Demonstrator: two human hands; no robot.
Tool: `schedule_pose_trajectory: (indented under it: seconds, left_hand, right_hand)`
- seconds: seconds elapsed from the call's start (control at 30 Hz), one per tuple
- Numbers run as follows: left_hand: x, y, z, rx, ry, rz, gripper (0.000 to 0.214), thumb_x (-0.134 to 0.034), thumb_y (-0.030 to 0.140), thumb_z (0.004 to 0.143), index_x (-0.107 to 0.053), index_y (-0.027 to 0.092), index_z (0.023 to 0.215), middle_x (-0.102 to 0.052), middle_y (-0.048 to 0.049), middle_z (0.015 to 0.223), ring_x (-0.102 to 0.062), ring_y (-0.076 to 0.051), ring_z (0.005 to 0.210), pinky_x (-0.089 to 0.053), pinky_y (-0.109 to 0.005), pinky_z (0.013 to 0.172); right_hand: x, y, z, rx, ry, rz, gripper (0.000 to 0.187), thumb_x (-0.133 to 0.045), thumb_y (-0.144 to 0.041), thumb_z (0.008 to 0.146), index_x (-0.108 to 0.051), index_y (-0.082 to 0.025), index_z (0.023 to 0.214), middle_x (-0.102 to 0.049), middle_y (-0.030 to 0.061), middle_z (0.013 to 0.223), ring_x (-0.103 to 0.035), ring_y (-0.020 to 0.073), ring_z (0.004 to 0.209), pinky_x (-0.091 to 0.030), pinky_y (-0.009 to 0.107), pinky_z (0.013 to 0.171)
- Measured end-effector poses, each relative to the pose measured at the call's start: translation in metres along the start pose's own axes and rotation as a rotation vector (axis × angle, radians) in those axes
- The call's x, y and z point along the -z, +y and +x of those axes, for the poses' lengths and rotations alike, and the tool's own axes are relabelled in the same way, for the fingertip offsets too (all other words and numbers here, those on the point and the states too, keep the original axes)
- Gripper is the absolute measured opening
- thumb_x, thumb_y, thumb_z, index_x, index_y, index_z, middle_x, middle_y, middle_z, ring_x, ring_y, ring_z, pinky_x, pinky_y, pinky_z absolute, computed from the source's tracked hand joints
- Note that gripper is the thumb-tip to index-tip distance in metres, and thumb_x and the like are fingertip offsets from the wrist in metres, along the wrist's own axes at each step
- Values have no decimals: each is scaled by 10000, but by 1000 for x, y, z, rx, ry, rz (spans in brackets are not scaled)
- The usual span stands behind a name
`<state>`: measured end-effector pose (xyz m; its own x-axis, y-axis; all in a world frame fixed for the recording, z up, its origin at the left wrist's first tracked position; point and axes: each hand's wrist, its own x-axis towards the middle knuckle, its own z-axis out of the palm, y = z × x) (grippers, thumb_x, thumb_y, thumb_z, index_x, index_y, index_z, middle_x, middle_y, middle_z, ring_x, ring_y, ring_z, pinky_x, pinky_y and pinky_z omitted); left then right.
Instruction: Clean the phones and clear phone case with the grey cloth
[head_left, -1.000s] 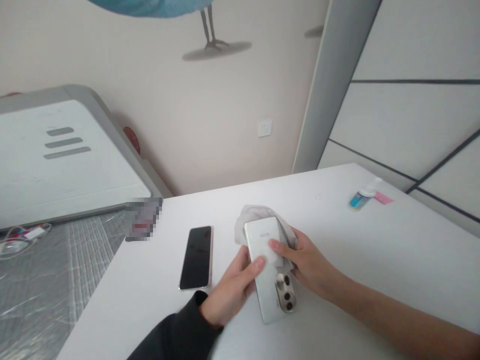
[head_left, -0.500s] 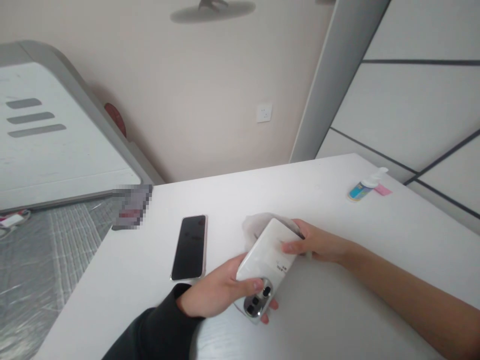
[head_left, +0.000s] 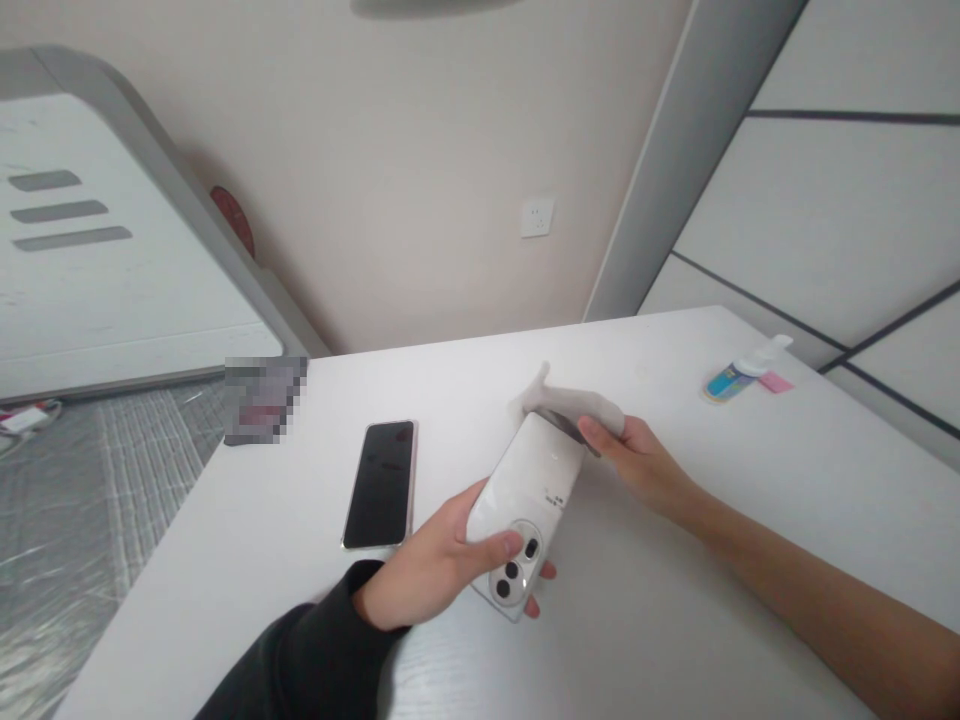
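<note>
**White phone (head_left: pixel 532 490) closed in the left grip (head_left: pixel 435 570), grey-white cloth (head_left: pixel 574 400) pinched in the right grip (head_left: pixel 637 460)**

A white surface (head_left: pixel 645 640) spreads beneath and around both grips, running ahead of them toward a beige wall (head_left: pixel 420 230) with a wall socket (head_left: pixel 537 217) set in it. Well to the left of the grips, past the surface's edge, lies a floor covered in plastic sheeting (head_left: pixel 97 500), and above it shows a large white panel (head_left: pixel 112 250) with a grey rim and three grey slots. A pixelated patch (head_left: pixel 262 400) hides something at the surface's edge on that side.

Well to the right of the right grip, a small spray bottle (head_left: pixel 739 382) with a blue label lies on its side beside a pink note (head_left: pixel 776 383). Just left of the left grip, a dark-screened phone (head_left: pixel 380 485) lies flat on the surface, not touching it.

The left grip, reaching from a black sleeve (head_left: pixel 300 650), wraps the white phone, thumb laid across the back beside the round camera island (head_left: pixel 516 562). The phone sits tilted, and whether it touches the surface cannot be told. The right grip's fingers press together on the cloth, whose folds meet the phone's upper end.
</note>
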<state>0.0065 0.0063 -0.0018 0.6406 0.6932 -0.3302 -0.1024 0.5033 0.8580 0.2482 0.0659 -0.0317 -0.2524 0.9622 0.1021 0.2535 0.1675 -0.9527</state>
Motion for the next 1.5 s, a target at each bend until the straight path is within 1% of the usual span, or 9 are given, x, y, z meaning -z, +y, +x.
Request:
schedule_pose_trajectory:
  seconds: [0.17,0.27,0.43,0.6,0.77,0.93,1.07,1.27,1.5]
  left_hand:
    - [0,-5,4,5,18,20,594,-846,426,773,-551,181,1227,-692,-62,943,-723,-201,736,-566,-303,626]
    - [-3,-8,6,-23,-26,58,460,-874,383,737,-613,160,1044,-675,-34,880,-702,-175,748,-570,-308,692]
    - [-10,-5,5,-29,12,-33,684,-861,291,729,-494,203,1300,-668,-28,934,-685,-178,738,-575,-331,673]
    - [-7,-8,4,-79,91,143,249,-805,226,732,-654,147,914,-677,-29,832,-664,-179,761,-547,-332,763]
    - [-7,-7,4,-82,130,74,642,-781,241,778,-474,193,1341,-672,-24,943,-706,-190,747,-563,-331,704]
    - [-12,-6,6,-118,163,216,366,-755,168,733,-607,156,1068,-676,-26,911,-678,-177,809,-553,-290,746]
    - [-13,-4,1,-58,180,318,503,-690,195,797,-477,184,1253,-678,-24,933,-697,-177,744,-556,-292,672]
    - [-6,-1,-2,-137,376,695,463,-662,215,821,-529,194,1264,-698,-11,869,-653,-201,783,-506,-317,748]
    - [-6,9,2,-89,291,337,327,-757,334,767,-664,126,1003,-670,-37,775,-615,-158,690,-461,-255,623]
  right_hand:
    - [-13,-12,-16,657,-275,-568,487,-365,-480,1062,-730,-170,975,-754,157,1096,-606,341,1253,-404,602,1132]
    - [-16,-15,-20,830,-413,-668,495,-356,-496,1060,-734,-176,1053,-747,149,1165,-538,321,1359,-317,594,1206]
    - [-9,-15,-17,748,-262,-841,569,-357,-512,1050,-725,-81,1094,-710,253,1213,-598,395,1269,-368,658,1152]
    - [-18,-16,-23,869,-512,-733,641,-442,-696,970,-705,-163,1210,-708,156,1305,-530,319,1385,-365,541,1197]
    - [-16,-10,-21,795,-307,-845,768,-379,-692,988,-616,-53,1342,-575,259,1455,-397,363,1482,-391,586,1169]
    - [-15,-10,-21,910,-446,-769,763,-406,-725,962,-656,-86,1294,-640,214,1399,-446,308,1461,-517,454,1081]
    - [-8,-6,-14,792,-146,-910,648,-390,-550,1045,-591,-15,1351,-563,280,1457,-393,354,1487,-454,568,1123]
    - [-23,-8,-24,902,-178,-916,586,-522,-532,1002,-630,-41,1301,-613,262,1411,-420,334,1471,-454,558,1123]
    - [-8,-13,-19,920,109,-907,203,-592,-192,969,-666,-69,1113,-676,267,1294,-569,342,1342,-524,535,1054]
